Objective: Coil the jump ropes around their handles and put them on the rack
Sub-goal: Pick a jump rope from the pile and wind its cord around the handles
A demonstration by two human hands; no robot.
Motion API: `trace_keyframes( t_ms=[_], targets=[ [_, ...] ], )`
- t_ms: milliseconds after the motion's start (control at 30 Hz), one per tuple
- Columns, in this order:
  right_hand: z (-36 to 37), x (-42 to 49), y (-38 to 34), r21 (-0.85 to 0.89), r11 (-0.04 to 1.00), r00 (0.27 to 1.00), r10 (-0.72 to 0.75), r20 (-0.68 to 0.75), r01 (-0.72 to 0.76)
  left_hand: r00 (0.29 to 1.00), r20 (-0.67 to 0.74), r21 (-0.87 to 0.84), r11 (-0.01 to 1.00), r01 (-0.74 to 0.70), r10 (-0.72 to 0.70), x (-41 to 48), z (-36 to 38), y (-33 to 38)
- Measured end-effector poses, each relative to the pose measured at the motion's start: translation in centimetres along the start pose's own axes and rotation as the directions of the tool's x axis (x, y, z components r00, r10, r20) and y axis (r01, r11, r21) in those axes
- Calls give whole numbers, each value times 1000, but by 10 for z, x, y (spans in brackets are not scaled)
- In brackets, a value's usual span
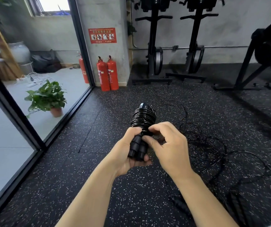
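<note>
Over the speckled rubber floor [98,194], where loose jump ropes [213,145] lie tangled at right, the left hand [128,154] grips paired black handles [138,148] wound with coiled rope [143,118], the right hand [169,145] pinching the cord at the coil's near end.

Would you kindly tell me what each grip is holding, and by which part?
The left grip holds the paired handles by their lower ends; the right grip pinches the coiled rope at its lowest turn.
</note>
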State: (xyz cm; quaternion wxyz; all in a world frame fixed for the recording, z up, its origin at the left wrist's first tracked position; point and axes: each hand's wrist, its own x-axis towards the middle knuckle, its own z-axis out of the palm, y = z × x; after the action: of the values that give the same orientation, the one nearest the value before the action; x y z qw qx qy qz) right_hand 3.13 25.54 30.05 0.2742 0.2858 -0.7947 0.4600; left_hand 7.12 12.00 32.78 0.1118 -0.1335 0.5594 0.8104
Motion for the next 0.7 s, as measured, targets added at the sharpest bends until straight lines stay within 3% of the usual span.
trace_keyframes(
  t_ms=[200, 433, 700],
  targets=[
    [12, 3, 17, -46, 998, 997, 41, 70, -38, 999, -14, -33, 999, 30, -30, 23, -6, -10],
    [16, 9, 22, -65, 998, 1000, 19, 11, -18, 1000, 20, -43, 999, -3, 4, 39, -6, -9],
    [17, 13, 16, -23, 992, 991, 128, 36, -127, 999, 28, -38, 999, -20, 21, 39, -10, -8]
  ],
)
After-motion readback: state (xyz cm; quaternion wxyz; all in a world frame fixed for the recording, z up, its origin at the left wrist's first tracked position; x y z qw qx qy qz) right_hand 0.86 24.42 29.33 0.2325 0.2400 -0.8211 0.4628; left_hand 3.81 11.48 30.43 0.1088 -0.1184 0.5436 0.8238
